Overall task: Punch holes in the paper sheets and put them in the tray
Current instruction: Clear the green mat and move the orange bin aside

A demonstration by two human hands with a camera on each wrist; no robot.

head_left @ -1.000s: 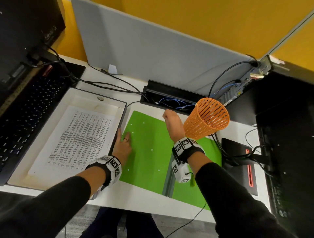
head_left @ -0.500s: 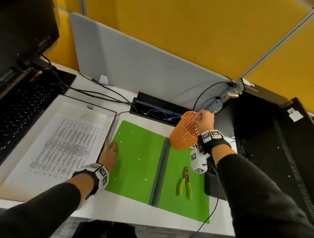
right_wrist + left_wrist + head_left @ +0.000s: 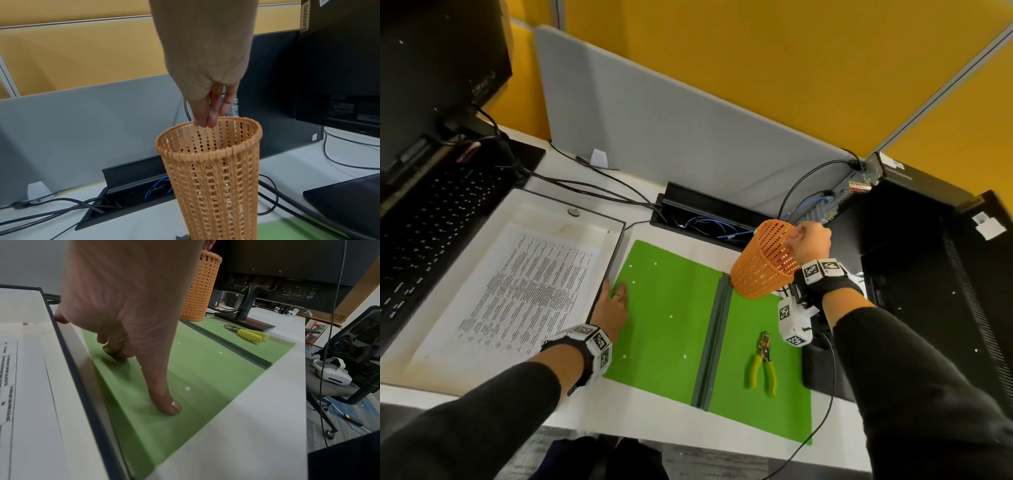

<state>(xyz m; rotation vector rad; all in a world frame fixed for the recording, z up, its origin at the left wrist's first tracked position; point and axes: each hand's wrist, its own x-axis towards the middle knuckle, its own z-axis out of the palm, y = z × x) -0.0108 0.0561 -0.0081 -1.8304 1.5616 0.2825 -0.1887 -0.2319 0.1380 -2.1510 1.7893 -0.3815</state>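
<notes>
A white tray (image 3: 482, 219) on the left holds a printed paper sheet (image 3: 530, 291). Beside it lies an open green folder (image 3: 671, 325) dotted with small white paper discs. My left hand (image 3: 616, 294) rests flat on the folder's left edge, next to the tray wall (image 3: 68, 363), thumb and fingertips (image 3: 170, 408) pressing down. A hole punch with yellow handles (image 3: 763, 363) lies on the folder's right half, also visible in the left wrist view (image 3: 246, 334). My right hand (image 3: 796, 236) pinches the rim of an orange mesh basket (image 3: 760, 267) standing upright at the folder's back right corner; the fingertips (image 3: 205, 123) sit on its far rim.
A black keyboard (image 3: 431, 233) and monitor (image 3: 438, 68) stand left of the tray. A cable box (image 3: 709, 216) with wires lies behind the folder. A black computer tower (image 3: 928, 274) and monitor base (image 3: 822, 370) crowd the right. An office chair (image 3: 359, 353) holds a white headset (image 3: 331, 371).
My right hand carried the tilted orange basket from above the folder's middle to its back right corner and set it upright, uncovering the hole punch. The left hand stayed put.
</notes>
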